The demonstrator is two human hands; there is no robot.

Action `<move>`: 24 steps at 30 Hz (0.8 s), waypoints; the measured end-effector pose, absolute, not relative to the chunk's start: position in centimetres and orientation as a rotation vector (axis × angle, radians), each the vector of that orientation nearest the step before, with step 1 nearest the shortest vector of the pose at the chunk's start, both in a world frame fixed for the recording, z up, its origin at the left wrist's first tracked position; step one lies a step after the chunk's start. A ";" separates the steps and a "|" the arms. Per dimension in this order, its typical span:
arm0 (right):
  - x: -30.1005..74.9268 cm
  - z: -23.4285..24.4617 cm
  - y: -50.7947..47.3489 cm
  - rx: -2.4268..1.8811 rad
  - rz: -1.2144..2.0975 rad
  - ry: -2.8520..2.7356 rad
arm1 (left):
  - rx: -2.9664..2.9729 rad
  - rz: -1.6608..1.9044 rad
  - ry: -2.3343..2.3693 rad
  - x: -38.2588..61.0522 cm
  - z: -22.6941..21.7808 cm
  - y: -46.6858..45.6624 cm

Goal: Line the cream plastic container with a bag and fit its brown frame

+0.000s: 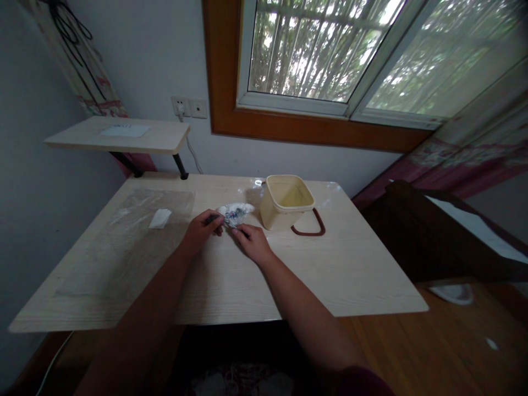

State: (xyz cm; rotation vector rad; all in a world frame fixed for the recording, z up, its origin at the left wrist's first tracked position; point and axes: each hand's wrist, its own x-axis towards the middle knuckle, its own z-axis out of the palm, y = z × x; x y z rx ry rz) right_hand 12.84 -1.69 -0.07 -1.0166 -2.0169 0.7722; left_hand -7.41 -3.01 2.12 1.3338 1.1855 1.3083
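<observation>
My left hand (203, 231) is closed, its fingertips pinched at the left end of a crumpled white plastic bag (238, 211) with blue print. From the other side my right hand (254, 243) is closed too, thumb and fingers at the bag's near edge. Something small and dark shows at the fingers of each hand; its kind is too blurred to tell. Just right of the bag stands a cream plastic bucket (274, 212), upright and open at the top, with its brown handle (309, 235) hanging down onto the table.
A clear plastic sheet (124, 258) lies flat on the left of the pale table (330, 280), with a folded white paper (160, 219) on it. A raised shelf (82, 135) stands at the back left, bearing a paper (126, 130). Behind are a wall and a window.
</observation>
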 end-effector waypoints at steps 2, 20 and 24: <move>12.8 -0.1 -1.7 -1.021 0.766 -2.016 | 1.332 1.308 1.189 -7.4 2.2 -3.0; 12.6 0.6 -2.2 -1.020 0.719 -2.151 | 1.376 1.202 1.172 -6.9 2.0 -3.3; 12.6 0.2 -2.1 -1.025 0.679 -2.193 | 1.412 1.212 1.208 -6.8 2.1 -3.3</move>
